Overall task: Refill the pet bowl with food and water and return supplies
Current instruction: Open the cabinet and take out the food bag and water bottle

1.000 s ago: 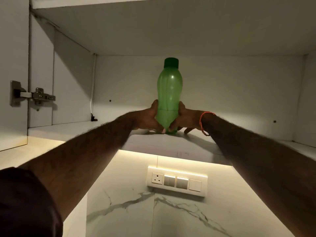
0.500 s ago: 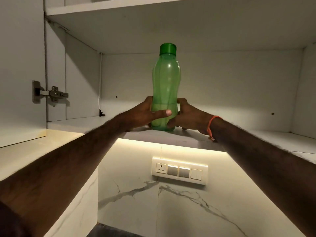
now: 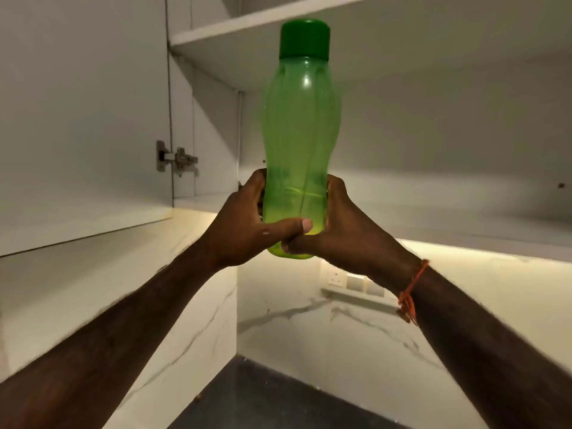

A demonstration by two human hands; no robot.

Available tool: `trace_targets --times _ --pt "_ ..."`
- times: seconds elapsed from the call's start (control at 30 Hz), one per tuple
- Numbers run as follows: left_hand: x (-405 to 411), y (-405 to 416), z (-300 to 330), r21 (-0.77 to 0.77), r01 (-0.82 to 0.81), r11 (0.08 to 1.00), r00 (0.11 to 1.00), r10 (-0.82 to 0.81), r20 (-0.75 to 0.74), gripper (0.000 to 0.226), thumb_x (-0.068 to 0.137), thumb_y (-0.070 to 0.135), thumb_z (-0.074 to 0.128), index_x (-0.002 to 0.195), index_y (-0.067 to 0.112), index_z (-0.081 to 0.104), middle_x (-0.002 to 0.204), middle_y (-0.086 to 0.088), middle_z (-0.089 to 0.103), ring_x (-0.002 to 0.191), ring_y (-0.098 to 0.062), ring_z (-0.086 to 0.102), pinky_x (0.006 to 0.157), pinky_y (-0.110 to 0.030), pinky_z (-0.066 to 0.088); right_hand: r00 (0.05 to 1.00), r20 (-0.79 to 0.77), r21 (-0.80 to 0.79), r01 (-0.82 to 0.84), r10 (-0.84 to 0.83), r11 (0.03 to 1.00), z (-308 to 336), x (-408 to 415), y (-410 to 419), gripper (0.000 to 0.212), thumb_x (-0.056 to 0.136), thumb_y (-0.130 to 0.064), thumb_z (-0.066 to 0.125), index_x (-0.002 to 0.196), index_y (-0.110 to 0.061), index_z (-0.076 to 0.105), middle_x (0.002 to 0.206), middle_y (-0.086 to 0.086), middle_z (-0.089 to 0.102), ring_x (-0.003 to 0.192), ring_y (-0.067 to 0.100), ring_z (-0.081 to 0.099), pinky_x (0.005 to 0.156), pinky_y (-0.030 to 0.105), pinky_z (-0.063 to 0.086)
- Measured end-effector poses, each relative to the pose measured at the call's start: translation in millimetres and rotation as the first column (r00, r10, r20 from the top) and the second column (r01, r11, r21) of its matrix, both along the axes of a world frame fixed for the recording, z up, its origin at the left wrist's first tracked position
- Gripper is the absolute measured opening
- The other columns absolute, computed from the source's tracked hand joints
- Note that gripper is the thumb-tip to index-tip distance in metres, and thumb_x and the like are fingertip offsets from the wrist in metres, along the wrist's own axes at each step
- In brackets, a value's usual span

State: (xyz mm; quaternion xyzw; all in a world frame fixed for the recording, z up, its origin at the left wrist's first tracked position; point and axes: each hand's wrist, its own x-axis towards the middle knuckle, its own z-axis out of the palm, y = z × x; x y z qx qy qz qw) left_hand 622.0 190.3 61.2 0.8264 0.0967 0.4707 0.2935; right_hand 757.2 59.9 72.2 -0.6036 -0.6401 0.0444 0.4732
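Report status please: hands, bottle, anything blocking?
Left hand and right hand both grip green bottle near its base. Bottle upright, cap on, in front of open cabinet shelf. Nothing blocking.

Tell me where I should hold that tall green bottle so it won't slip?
Hold the green bottle low down, where it narrows just above its base, coming in from the sides. That is where the left hand and right hand wrap it now, one on each side. It is upright, tall and smooth, so the narrow part probably gives fingers the best hold. Leave the cap alone.
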Motion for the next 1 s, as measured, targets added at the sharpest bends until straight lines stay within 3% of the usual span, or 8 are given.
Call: trace_targets --times 0.2,0.37,0.47,0.53,0.63,0.73,0.83,1.0 --pt "-66.6 -26.2 -94.0 -0.031 -0.143 0.989 0.969 0.133 -0.209 0.092 0.059 0.063 0.083 0.138 0.036 0.047 0.121 0.024 0.066 0.104 0.001 0.068 0.080 -0.019 0.059 0.993 0.029 0.026 -0.111 0.110 0.993 -100.3 -45.8 -15.4 0.081 0.068 -0.022 0.093 0.121 -0.038 0.033 0.109 -0.026 0.049 0.100 -0.022 0.054 0.074 0.009 0.050" --pt "-92.5 -27.7 -196.3 -0.140 -0.163 0.977 0.933 0.106 -0.343 0.092 0.058 0.050 0.095 0.134 0.026 0.050 0.113 0.020 0.068 0.102 0.005 0.068 0.082 -0.016 0.058 0.994 0.044 -0.081 -0.098 0.102 0.992 -212.7 -60.2 -10.2 0.087 0.071 -0.026 0.091 0.128 -0.040 0.027 0.111 -0.012 0.048 0.098 -0.019 0.051 0.073 0.001 0.042" --pt "-101.1 -29.8 -252.7 -0.134 -0.175 0.976 0.902 0.104 -0.419 0.087 0.059 0.049 0.094 0.130 0.019 0.055 0.105 0.024 0.065 0.097 0.016 0.064 0.077 -0.008 0.053 0.999 -0.019 -0.235 -0.031 0.028 0.972 -282.7 -68.6 -9.7 0.095 0.068 -0.038 0.089 0.141 -0.025 0.029 0.118 -0.012 0.051 0.094 -0.003 0.056 0.077 0.013 0.046" --pt "-104.7 -27.9 -289.8 -0.186 -0.155 0.970 0.897 0.060 -0.438 0.079 0.060 0.042 0.096 0.127 0.020 0.059 0.108 0.019 0.069 0.099 0.011 0.066 0.079 -0.012 0.054 0.999 -0.046 -0.299 -0.026 0.013 0.954 -323.1 -73.5 -9.2 0.101 0.067 -0.039 0.089 0.145 -0.022 0.028 0.124 -0.013 0.051 0.101 0.005 0.059 0.083 0.027 0.051" --pt "-109.3 -22.2 -342.9 -0.286 -0.149 0.947 0.891 0.003 -0.454 0.072 0.062 0.035 0.097 0.125 0.020 0.064 0.111 0.011 0.074 0.102 -0.001 0.071 0.085 -0.030 0.061 0.997 -0.072 -0.390 -0.021 -0.007 0.920 -366.0 -81.4 -9.5 0.102 0.072 -0.035 0.089 0.150 -0.023 0.026 0.126 -0.013 0.049 0.105 0.004 0.055 0.084 0.019 0.044" --pt "-113.7 -16.9 -382.7 -0.337 -0.181 0.924 0.867 -0.012 -0.497 0.063 0.062 0.037 0.093 0.118 0.021 0.070 0.107 0.009 0.077 0.098 -0.003 0.073 0.085 -0.037 0.061 0.998 -0.060 -0.450 -0.012 -0.017 0.893 -399.9 -86.0 -5.2 0.100 0.077 -0.038 0.084 0.155 -0.021 0.023 0.142 -0.001 0.052 0.122 0.017 0.056 0.095 0.024 0.045" --pt "-118.2 -12.4 -409.6 -0.369 -0.242 0.897 0.845 0.008 -0.534 0.060 0.058 0.041 0.091 0.111 0.024 0.070 0.101 0.011 0.076 0.092 -0.001 0.073 0.080 -0.033 0.061 0.998 -0.053 -0.494 -0.008 -0.021 0.869 -423.2 -88.0 2.2 0.097 0.082 -0.040 0.079 0.158 -0.020 0.021 0.152 0.005 0.047 0.133 0.021 0.051 0.107 0.034 0.044" --pt "-128.3 -3.3 -443.7 -0.413 -0.311 0.856 0.806 0.008 -0.591 0.071 0.056 0.049 0.087 0.118 0.019 0.065 0.104 0.011 0.073 0.095 0.005 0.069 0.078 -0.014 0.054 0.996 -0.076 -0.579 -0.014 -0.037 0.815 -449.7 -99.5 15.9 0.092 0.084 -0.037 0.074 0.156 -0.023 0.020 0.151 0.006 0.047 0.135 0.024 0.051 0.108 0.040 0.045"
